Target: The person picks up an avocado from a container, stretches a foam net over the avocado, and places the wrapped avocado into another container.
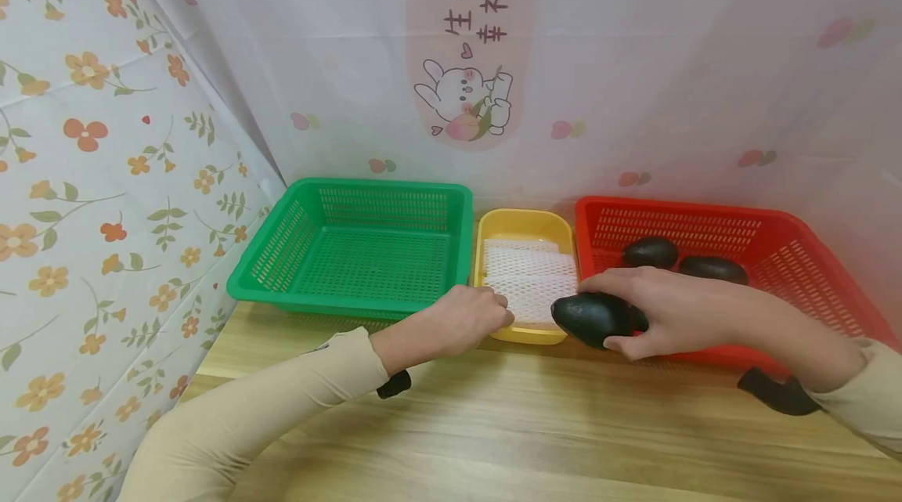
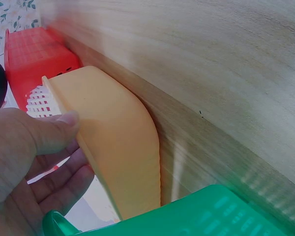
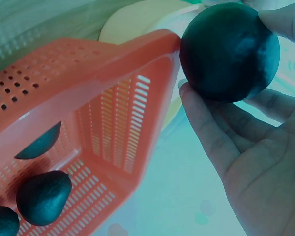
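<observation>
Presumably for steadiness, your right hand (image 1: 665, 310) pinches the avocado (image 1: 590, 319) round its sides, near the red basket (image 1: 775, 240); your left hand (image 1: 460, 322) is loosely spread at the yellow tray (image 1: 521, 226).

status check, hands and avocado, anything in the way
Right hand gripping avocado near yellow tray. Left hand at tray's near rim, holding nothing visible. No obstruction seen between avocado and tray.

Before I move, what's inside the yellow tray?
White netting lies inside the yellow tray, covering much of its floor; anything beneath it cannot be seen. In the head view the left hand partly hides the near left corner.
</observation>
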A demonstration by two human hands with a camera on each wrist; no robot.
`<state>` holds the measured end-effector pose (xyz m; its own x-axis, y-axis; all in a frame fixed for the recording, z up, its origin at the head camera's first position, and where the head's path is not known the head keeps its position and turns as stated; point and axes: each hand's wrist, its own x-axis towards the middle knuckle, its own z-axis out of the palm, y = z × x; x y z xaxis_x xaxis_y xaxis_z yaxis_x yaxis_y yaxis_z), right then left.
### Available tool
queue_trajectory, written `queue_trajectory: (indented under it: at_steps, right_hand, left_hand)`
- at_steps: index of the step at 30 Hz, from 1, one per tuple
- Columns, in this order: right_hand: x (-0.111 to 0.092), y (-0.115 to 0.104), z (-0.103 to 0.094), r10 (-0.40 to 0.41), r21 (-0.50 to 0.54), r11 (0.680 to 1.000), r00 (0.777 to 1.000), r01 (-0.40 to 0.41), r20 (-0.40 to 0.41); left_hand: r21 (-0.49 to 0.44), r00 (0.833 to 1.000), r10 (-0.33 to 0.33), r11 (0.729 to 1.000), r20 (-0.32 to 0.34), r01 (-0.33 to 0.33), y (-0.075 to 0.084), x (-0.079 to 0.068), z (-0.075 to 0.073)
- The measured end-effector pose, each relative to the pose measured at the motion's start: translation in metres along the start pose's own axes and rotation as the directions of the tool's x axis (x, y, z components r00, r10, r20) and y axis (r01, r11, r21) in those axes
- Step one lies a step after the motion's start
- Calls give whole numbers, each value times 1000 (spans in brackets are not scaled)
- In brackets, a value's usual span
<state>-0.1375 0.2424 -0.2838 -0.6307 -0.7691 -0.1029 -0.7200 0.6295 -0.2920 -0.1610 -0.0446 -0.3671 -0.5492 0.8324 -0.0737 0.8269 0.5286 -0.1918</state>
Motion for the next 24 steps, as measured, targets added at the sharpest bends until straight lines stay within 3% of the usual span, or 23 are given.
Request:
queue_trajectory:
  at_steps: [9,24]
  right_hand:
    - [6,-11,6,-21,54,998,1000,20,7]
    - [9,-28,24,41,17,999,999,-41,4]
  left_hand:
    - [3,1000,-5,1000,5,5,0,-1,0]
    - [0,1000,-8,1000,15,8,1,0,-1]
